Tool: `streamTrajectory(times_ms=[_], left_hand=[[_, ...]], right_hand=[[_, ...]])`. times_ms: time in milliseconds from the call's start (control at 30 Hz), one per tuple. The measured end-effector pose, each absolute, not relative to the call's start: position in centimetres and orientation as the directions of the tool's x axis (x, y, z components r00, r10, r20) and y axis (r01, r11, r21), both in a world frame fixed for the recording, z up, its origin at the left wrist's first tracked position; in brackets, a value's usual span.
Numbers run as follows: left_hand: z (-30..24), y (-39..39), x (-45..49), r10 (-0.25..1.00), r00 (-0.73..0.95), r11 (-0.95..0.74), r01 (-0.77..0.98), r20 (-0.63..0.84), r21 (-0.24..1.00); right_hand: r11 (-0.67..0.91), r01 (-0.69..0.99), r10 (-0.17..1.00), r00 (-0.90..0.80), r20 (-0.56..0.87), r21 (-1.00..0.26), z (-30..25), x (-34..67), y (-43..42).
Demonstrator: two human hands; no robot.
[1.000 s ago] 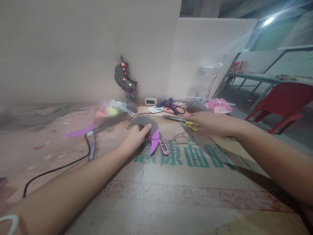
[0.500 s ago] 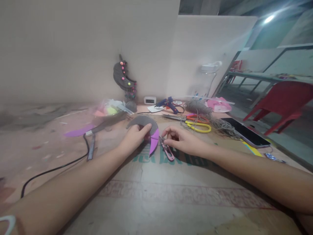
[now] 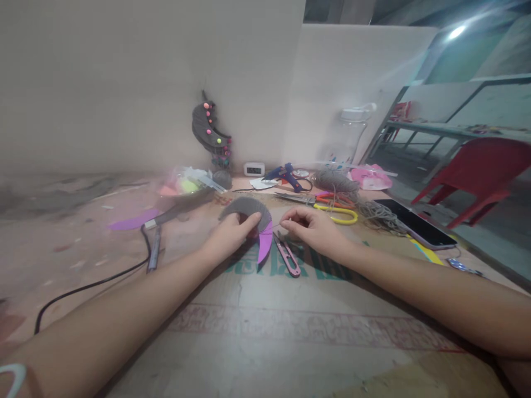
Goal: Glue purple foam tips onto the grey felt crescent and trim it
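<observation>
My left hand (image 3: 234, 235) grips a crescent (image 3: 265, 246) whose upper part is wound in grey yarn, while its pointed lower end shows bare purple. The thumb lies on the wound part. To the right, my right hand (image 3: 309, 226) pinches with thumb and index finger. A thin strand, apparently grey yarn, runs from the crescent's edge to those fingertips. Pink thread snips (image 3: 289, 258) lie on the cardboard just below the right hand, blades pointing up toward the crescent.
Behind are scissors with yellow handles (image 3: 338, 214), a blue glue gun (image 3: 288, 177), grey yarn (image 3: 337, 181) and a small clock (image 3: 254, 169). A phone (image 3: 417, 224) lies right. A decorated crescent (image 3: 207, 130) stands against the wall. Left are a cable (image 3: 95, 284) and a purple piece (image 3: 135, 220).
The right hand has come away from the snips, which now lie by themselves, and has moved slightly right and up with the strand. The left hand and crescent shifted slightly right.
</observation>
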State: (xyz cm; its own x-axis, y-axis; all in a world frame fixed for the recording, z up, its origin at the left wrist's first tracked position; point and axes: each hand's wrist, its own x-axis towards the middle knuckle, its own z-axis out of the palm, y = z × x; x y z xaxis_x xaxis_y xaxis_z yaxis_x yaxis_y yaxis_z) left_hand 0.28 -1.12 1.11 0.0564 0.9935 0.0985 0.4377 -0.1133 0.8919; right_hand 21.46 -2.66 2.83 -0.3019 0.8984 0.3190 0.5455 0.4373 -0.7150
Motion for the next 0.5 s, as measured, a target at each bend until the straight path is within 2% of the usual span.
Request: streamTrajectory(times_ms=[133,300,500], left_hand=[[1.15,-1.14,0.3,0.985,0.12,-0.163,0.456,0.121,0.875],[1.22,-1.18,0.27,0.987,0.131,-0.141,0.464,0.09,0.875],[1.08,-1.16,0.25,0.982,0.17,-0.15,0.468,0.078,0.871]], right_hand=[[0.413,0.577,0.908,-0.319,0.271,-0.705,2.59,21.46,-2.26],[0.38,0.573,0.913,-0.357,0.196,-0.726,2.56,21.38,-2.11],[0.383,0.587,0.914,-0.354,0.199,-0.713,2.51,21.42,-2.15]])
